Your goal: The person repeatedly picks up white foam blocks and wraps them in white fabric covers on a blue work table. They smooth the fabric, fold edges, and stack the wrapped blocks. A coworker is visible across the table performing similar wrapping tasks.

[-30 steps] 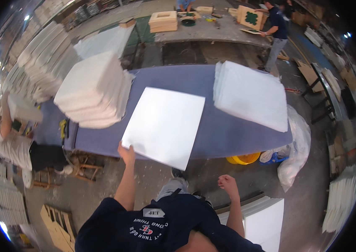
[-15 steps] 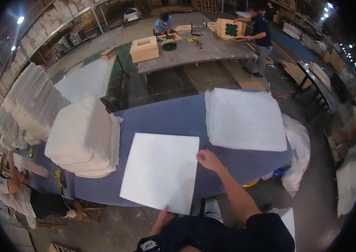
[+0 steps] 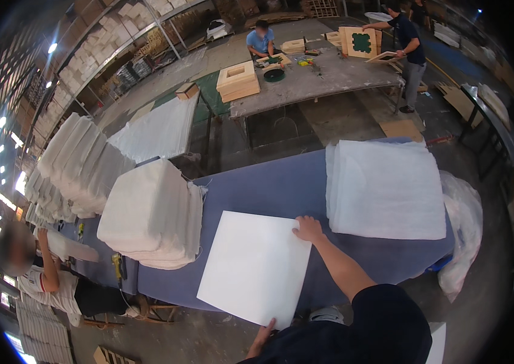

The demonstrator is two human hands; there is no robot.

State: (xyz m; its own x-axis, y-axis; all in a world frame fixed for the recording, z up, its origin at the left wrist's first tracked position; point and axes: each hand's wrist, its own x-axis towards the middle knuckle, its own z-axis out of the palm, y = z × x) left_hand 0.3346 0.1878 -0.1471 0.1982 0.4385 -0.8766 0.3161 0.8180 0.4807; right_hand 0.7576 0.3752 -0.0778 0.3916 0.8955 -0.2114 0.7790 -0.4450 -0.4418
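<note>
A white square foam sheet (image 3: pixel 254 267) lies slightly turned on the blue-grey covered table (image 3: pixel 257 182), its near corner reaching past the table's front edge. My right hand (image 3: pixel 309 230) has its fingers closed at the sheet's far right corner. At the near corner, my left hand (image 3: pixel 263 338) pinches the edge, thumb on top; its other fingers are hidden beneath. To the left stands a tall stack of white padded cushions (image 3: pixel 141 212). Right of the sheet is a pile of white batting squares (image 3: pixel 387 188).
Clear plastic wrapping (image 3: pixel 462 236) hangs at the table's right end. A yellow-and-black tool (image 3: pixel 117 266) lies at the left, near a seated person (image 3: pixel 50 285). More white stacks (image 3: pixel 81 158) rise behind. Beyond, two people work at a table (image 3: pixel 323 85) with wooden frames (image 3: pixel 237 82).
My right hand has gone from a curled fist beside the sheet's right edge to its far corner. My left hand stays on the near corner. The whole view has shifted.
</note>
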